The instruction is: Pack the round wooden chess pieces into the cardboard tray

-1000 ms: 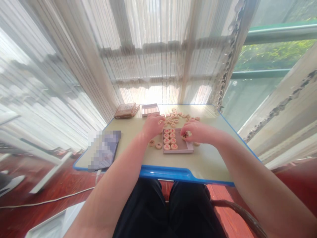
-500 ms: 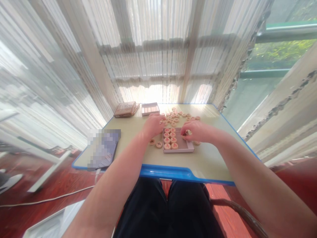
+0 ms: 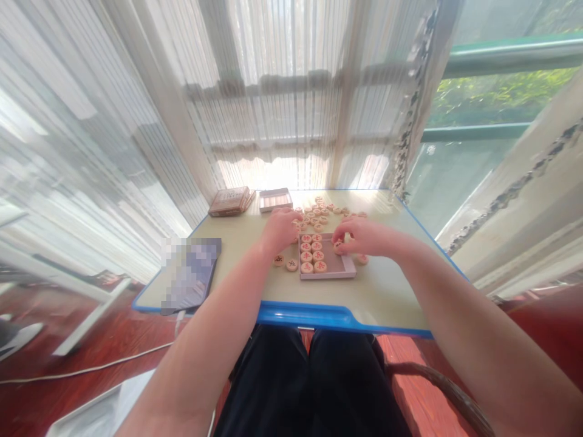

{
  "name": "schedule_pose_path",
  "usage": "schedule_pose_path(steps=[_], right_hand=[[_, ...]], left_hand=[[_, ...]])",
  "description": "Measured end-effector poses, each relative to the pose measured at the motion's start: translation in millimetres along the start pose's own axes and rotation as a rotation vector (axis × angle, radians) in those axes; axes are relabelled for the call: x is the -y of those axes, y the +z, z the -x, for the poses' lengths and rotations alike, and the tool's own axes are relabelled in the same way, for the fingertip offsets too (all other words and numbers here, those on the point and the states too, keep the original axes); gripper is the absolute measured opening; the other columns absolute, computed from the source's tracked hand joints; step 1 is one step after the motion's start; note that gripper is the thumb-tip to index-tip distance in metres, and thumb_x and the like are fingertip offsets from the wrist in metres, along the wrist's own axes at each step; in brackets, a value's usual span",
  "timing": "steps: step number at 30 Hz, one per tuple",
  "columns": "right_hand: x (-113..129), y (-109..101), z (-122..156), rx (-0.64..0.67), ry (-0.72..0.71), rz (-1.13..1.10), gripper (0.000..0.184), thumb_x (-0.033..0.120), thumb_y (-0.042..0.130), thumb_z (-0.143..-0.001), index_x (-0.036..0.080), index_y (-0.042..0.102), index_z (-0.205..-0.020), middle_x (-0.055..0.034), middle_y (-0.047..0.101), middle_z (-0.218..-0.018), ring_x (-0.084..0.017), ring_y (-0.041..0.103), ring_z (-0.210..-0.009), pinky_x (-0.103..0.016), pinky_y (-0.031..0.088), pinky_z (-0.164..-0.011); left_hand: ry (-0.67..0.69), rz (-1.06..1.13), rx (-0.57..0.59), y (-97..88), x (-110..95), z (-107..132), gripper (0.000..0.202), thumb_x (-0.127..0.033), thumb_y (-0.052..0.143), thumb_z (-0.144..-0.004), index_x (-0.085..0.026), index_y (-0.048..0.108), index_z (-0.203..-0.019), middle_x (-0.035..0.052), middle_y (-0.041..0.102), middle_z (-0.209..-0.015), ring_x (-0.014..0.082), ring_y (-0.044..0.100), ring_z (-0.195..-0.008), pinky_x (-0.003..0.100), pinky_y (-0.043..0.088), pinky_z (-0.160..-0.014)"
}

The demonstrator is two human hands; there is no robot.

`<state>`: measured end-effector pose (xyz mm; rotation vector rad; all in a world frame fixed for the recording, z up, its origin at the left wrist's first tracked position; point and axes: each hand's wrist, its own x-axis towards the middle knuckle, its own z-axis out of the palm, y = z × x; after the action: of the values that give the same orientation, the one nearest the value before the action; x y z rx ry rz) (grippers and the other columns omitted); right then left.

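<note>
A shallow pinkish box (image 3: pixel 328 276) lies on the table, with two columns of red-lettered Chinese chess pieces (image 3: pixel 320 267) along its left side. Over the right half of the box, my right hand (image 3: pixel 357 235) pinches a dark-lettered Chinese chess piece (image 3: pixel 337 247) between thumb and fingers. My left hand (image 3: pixel 281 227) hovers just beyond the box's upper left corner, fingers apart and bent over loose pieces (image 3: pixel 296 224); whether it touches one is unclear. Two dark-lettered pieces (image 3: pixel 291 265) rest left of the box, and another piece (image 3: pixel 362 259) sits at its right.
Many loose pieces (image 3: pixel 319 210) are scattered behind the box. At the back left stand a brown box (image 3: pixel 229 201) and a shallow tray (image 3: pixel 276 200). A partly blurred tablet-like device (image 3: pixel 203 273) with a cable lies left. The table has a blue edge (image 3: pixel 305 314).
My right hand's piece has turned a little and its face shows more clearly over the box. My left hand stays nearly in place. The view has shifted slightly.
</note>
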<state>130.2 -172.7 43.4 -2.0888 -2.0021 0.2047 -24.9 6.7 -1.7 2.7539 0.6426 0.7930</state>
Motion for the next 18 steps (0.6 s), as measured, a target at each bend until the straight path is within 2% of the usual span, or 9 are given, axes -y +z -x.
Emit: schedule_pose_path(steps=[3,7,13,18], right_hand=[[-2,-4,-1,-0.049,0.088,-0.031,0.021,0.035,0.054,-0.078,0.022,0.069,-0.084,-0.003,0.067,-0.082,-0.017,0.057,-0.073,-0.027,0.039,-0.062],[-13,1,-6,-0.234,0.257,-0.029,0.043,0.048,0.036,-0.088,0.02,0.062,-0.07,-0.0042,0.062,-0.07,-0.016,0.053,-0.064,-0.027,0.033,-0.055],[-24,16,-16,-0.331,0.295,0.021,0.051,0.052,0.028,-0.089,0.019,0.052,-0.06,-0.0048,0.059,-0.066,-0.015,0.048,-0.061,-0.028,0.027,-0.052],[-20,17,-16,-0.371,0.283,0.015,0.044,0.043,0.03,-0.09,0.02,0.052,-0.06,-0.0049,0.061,-0.072,-0.016,0.05,-0.066,-0.028,0.028,-0.056]], left_hand=[[-0.001,0.025,0.012,6.1,7,-2,0.048,0.001,0.042,-0.065,-0.02,0.072,-0.096,0.002,0.064,-0.113,0.0216,0.05,-0.111,0.032,0.043,-0.098],[0.026,0.063,0.034,15.1,15,-5,0.059,0.004,0.04,-0.064,-0.021,0.068,-0.108,0.0008,0.063,-0.119,0.02,0.051,-0.114,0.031,0.041,-0.1],[0.093,0.074,0.081,16.1,8,-11,0.056,0.002,0.044,-0.066,-0.021,0.067,-0.112,0.0018,0.064,-0.119,0.0218,0.049,-0.118,0.033,0.038,-0.104],[0.03,0.091,0.093,15.9,0,-15,0.048,-0.006,0.039,-0.077,-0.02,0.067,-0.113,0.0039,0.065,-0.115,0.0201,0.055,-0.111,0.032,0.042,-0.099]])
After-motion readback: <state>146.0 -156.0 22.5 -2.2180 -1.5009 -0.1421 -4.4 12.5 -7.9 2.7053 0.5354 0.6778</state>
